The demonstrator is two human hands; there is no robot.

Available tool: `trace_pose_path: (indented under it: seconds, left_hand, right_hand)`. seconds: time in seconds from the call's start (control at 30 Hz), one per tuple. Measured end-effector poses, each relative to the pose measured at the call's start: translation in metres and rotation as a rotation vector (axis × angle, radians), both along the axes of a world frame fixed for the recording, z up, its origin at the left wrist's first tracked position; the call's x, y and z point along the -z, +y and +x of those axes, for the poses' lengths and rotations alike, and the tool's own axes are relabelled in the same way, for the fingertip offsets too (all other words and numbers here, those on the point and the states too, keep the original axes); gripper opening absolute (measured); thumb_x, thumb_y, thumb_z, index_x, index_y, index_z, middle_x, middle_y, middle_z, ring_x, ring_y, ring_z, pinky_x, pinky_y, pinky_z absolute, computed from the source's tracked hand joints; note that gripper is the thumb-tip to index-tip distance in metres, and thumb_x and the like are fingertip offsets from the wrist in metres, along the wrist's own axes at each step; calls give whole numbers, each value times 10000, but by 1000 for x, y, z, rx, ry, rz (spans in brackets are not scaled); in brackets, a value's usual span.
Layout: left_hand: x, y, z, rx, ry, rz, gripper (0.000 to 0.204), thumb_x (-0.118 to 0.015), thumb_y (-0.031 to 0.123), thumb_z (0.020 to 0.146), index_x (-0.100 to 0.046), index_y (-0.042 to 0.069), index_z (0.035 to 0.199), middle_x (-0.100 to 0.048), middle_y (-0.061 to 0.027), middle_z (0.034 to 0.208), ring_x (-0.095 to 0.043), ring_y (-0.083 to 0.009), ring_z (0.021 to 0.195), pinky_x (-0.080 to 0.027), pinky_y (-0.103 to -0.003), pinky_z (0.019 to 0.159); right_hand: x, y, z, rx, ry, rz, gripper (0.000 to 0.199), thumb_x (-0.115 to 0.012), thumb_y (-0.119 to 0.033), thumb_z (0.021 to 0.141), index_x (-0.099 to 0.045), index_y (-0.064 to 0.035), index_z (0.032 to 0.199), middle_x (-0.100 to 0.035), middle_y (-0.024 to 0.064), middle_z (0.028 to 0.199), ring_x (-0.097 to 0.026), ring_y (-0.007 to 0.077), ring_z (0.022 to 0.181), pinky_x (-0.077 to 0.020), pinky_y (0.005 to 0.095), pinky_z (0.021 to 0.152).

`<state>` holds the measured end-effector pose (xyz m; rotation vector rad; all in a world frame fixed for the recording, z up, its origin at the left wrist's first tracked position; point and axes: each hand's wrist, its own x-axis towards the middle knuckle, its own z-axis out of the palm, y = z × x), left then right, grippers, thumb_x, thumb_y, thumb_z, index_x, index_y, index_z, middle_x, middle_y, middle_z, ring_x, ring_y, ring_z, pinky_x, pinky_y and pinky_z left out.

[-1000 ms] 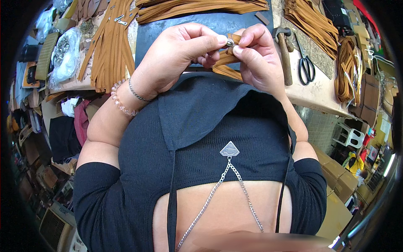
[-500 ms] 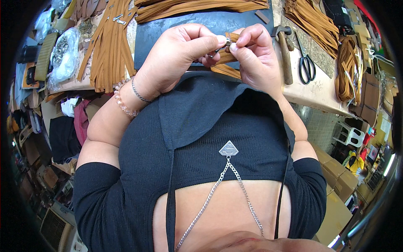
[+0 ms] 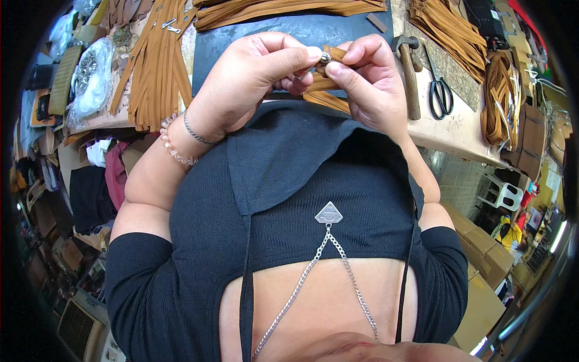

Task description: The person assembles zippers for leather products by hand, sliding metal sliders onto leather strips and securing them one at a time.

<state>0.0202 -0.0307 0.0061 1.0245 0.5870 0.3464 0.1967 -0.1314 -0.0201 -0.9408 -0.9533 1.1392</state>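
Brown tape, likely light and limp, is pinched near its end by the right hand; the left hand pinches the metal slider between both, probably hard, slippery, best held by its sides.

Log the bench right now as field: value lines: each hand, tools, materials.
left hand: thumb and fingers pinching a small metal piece
right hand: thumb and forefinger pinching a tan strip
tools: hammer, then black-handled scissors, right of the right hand
materials left: fanned tan strips, clear plastic bag
surface beyond hands: dark mat
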Motion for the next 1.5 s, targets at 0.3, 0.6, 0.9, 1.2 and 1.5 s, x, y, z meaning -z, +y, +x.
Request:
trace_pose_path:
  seconds: [0.3,0.6,0.9,1.2,1.5]
  left_hand:
    - [6,0,1,25,8,-146,216,-588,270,987,-635,93,873,-593,31,739,-541,-68,672,-472,-215,664]
    - [10,3,0,32,-23,-166,198,-602,271,985,-646,100,894,-608,34,748,-568,-68,693,-484,-219,675]
    - [9,2,-1,43,-46,28,152,-639,237,968,-651,94,920,-658,14,808,-612,-45,747,-504,-191,692]
    - [10,0,2,45,-87,103,145,-631,226,973,-658,87,945,-666,11,824,-617,-49,760,-517,-210,710]
    - [-18,-4,-4,-27,67,821,138,-727,123,878,-683,14,951,-664,-32,864,-611,-98,785,-488,-227,722]
  right_hand:
    - [-5,-1,2,-28,21,-42,176,-677,-48,912,-537,-76,1013,-604,3,946,-580,69,895,-473,219,836]
    - [-6,-1,3,-8,-4,-53,142,-681,-50,910,-575,-55,1005,-618,14,967,-587,72,906,-477,223,844]
    - [-5,-2,3,7,-75,-31,115,-688,1,879,-590,-42,922,-605,22,933,-592,77,877,-483,221,818]
    - [-1,-1,5,4,-123,38,115,-677,9,885,-581,-46,917,-625,28,919,-603,79,881,-485,216,805]
    - [-15,0,6,7,-387,144,216,-664,59,865,-620,-38,1053,-612,39,1027,-601,120,963,-479,259,878]
